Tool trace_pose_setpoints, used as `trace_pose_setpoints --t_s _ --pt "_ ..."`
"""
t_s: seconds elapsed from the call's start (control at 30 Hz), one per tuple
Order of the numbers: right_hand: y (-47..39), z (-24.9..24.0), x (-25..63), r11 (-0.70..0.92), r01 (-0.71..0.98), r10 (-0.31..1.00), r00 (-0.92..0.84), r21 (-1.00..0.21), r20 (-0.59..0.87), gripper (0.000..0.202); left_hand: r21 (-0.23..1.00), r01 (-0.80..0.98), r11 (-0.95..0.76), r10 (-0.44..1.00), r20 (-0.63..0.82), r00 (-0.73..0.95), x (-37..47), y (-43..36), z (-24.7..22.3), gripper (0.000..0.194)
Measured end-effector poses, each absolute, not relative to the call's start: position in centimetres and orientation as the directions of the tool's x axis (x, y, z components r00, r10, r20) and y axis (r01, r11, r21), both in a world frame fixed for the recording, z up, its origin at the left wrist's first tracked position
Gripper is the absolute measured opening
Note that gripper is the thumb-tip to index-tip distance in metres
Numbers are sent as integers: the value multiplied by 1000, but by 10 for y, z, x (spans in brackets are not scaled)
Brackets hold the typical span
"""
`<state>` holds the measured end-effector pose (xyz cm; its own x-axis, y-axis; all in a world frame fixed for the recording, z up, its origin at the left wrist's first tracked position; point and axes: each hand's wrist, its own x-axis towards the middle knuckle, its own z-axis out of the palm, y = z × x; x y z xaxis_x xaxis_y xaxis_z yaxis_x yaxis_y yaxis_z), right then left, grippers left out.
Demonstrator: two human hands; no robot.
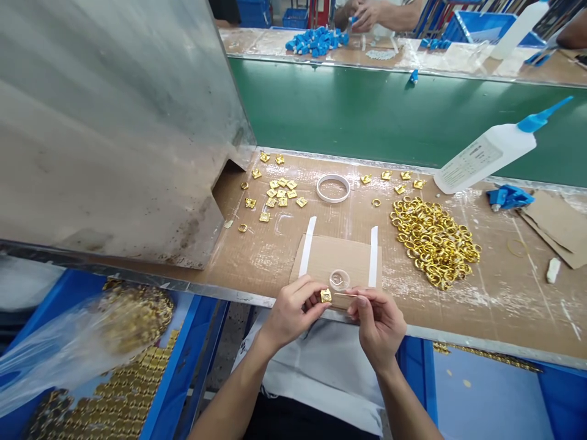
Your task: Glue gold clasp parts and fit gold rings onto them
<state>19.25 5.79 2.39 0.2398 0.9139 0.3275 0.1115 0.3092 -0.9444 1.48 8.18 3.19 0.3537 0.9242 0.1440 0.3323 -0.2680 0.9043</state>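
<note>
Near the table's front edge, my left hand (295, 311) pinches a small square gold piece (326, 296) between thumb and fingers. My right hand (380, 321) holds a thin pale stick (346, 295), its tip pointing left and close to the gold piece; whether they touch is too small to tell. Just behind the fingertips, a small round clear dish (339, 279) sits on a cardboard pad (342, 253) fixed with white tape strips. Loose square gold pieces (282, 194) lie at the back left, and a heap of gold rings (438, 241) is on the right.
A white tape ring (333, 188) lies behind the pad. A tilted bottle (486, 157) and a blue clip (509, 197) are at the back right. A metal panel (114, 122) stands left. Blue crates (192, 348) flank me below the table. Another person's hands (367, 15) work beyond the green divider (348, 113).
</note>
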Motion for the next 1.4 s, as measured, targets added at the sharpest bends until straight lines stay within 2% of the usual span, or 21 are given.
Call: trace_pose_setpoints --t_s 0.4,1.4 --pt "56 18 195 406 241 895 88 -881 437 11 894 332 -300 915 172 365 15 83 31 10" --pt "57 14 198 462 352 868 6 -814 496 16 906 318 -279 919 155 363 15 82 32 10"
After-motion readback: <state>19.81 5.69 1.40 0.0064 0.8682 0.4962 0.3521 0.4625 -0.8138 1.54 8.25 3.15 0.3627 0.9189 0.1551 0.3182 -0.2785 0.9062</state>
